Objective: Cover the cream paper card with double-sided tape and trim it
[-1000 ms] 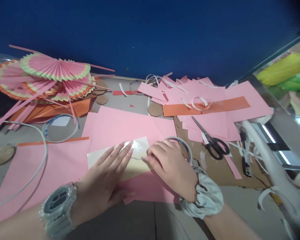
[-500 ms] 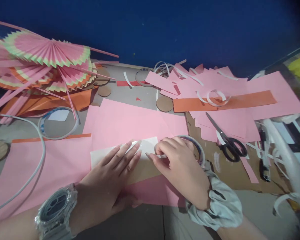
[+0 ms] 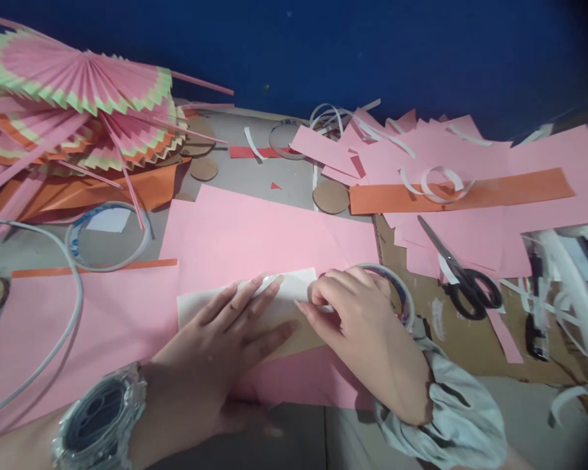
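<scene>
A strip with a white upper band [image 3: 296, 284] and a tan lower band [image 3: 301, 333] lies across pink paper [image 3: 269, 228] in front of me. My left hand [image 3: 230, 333] rests flat on the strip, fingers stretched out, the index finger apart from the others. At the strip's right end my right hand [image 3: 355, 313] is closed in a pinch, thumb against curled fingers. What sits between those fingertips is too small and hidden to make out. Partly under the right hand lies a tape roll [image 3: 406, 297].
Pleated paper fans [image 3: 83, 78] pile up at back left. Another tape roll [image 3: 147, 241], a white cable [image 3: 78, 300] and orange-edged pink paper [image 3: 122, 320] are on the left. Black-handled scissors [image 3: 470, 287], cut pink sheets [image 3: 485, 241] and a utility knife [image 3: 536, 333] lie on the right.
My left index finger has spread away from the other fingers, toward the right hand. The right hand keeps its pinch at the strip's end. The view has shifted slightly.
</scene>
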The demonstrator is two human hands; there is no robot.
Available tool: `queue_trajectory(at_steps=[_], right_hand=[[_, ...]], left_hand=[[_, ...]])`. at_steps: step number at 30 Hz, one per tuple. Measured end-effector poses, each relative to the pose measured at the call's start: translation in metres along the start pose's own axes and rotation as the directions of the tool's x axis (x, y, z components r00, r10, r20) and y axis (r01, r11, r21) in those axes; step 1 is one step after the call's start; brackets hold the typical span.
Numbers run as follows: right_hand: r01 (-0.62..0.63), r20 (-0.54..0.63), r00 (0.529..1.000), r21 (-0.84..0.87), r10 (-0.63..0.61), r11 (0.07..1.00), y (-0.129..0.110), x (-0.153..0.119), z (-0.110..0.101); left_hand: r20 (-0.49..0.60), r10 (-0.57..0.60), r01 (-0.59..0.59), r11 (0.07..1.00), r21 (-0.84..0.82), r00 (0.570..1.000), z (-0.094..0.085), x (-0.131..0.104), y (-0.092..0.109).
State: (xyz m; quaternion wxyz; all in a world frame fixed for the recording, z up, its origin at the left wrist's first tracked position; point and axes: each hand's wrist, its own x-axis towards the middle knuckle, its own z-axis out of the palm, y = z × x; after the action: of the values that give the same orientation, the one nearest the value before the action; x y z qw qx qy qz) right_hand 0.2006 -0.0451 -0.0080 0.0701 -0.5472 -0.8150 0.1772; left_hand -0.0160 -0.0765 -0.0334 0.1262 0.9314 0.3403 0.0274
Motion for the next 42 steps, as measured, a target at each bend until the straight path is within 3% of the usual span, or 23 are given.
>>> queue_trajectory(at_steps=[15, 23, 30, 42], right_hand=[[0.006, -0.008, 1.0, -0.044, -0.006, 0.999, 0.0003, -0.0008, 0.0036], [0.0, -0.097, 0.995, -0.289, -0.029, 0.957, -0.0031, -0.0054, 0.0032], [-0.038, -0.117, 0.993, -0.394, -0.01, 0.918, -0.0066, -0.0081, 0.0002], [-0.036, -0.082, 0.997, -0.358, 0.008, 0.933, 0.0006, -0.0091, -0.0033]], left_hand=[[0.011, -0.011, 0.011, 1.0, 0.013, 1.0, -0.0004, -0.0019, 0.0022], [0.019, -0.014, 0.014, 1.0, -0.013, 1.0, -0.0032, 0.0003, 0.0022], [0.064, -0.019, 0.018, 1.0, 0.008, 0.998, -0.0071, 0.002, 0.0039], [0.041, -0.012, 0.011, 1.0, 0.026, 0.999, -0.0047, 0.0018, 0.0038]])
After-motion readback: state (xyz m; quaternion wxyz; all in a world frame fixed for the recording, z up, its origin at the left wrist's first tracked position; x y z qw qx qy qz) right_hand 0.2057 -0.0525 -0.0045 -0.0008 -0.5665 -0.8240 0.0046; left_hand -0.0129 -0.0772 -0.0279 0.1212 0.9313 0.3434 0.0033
